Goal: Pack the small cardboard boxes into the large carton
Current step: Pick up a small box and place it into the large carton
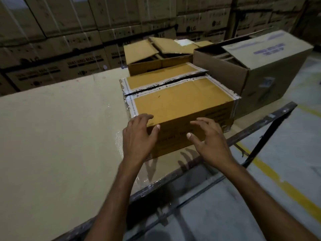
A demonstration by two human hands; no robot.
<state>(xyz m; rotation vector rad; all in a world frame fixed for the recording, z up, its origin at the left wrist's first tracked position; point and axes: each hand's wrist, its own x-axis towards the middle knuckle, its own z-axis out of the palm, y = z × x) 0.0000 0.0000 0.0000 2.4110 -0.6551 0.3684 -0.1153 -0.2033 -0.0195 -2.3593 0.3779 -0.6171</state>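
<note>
A yellow-brown cardboard box with cut tape along its top seam lies on the cardboard-covered table. My left hand rests on its near left corner, fingers on the top edge and thumb on the front face. Spread and relaxed, my right hand hovers at the front face near the box's right part; whether it touches is unclear. Behind it stands a second yellow box with its flaps open. A large grey-brown carton stands at the right, its top partly open with flat items inside.
The table's dark metal edge runs diagonally below my hands. A grey floor with a yellow line lies to the right. Stacked appliance cartons form a wall behind the table.
</note>
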